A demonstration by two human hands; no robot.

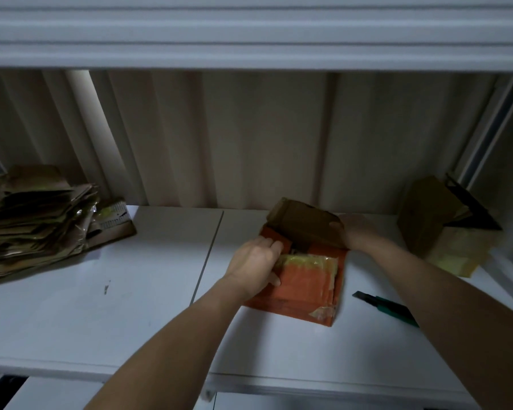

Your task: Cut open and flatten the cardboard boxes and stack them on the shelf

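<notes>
Hands are working on an orange box lying on the white shelf, just right of the frame's centre. We are gripping its left edge with our left hand, fingers curled over into the opening (yellowish tape is showing beside them). Our right hand is holding the raised brown flap at the box's far right corner, thumb over the flap's edge. A green cutter is lying near the box at lower right, partly under our right forearm. Flattened cardboard is sitting in a pile at middle left, and another brown box is standing at far right.
</notes>
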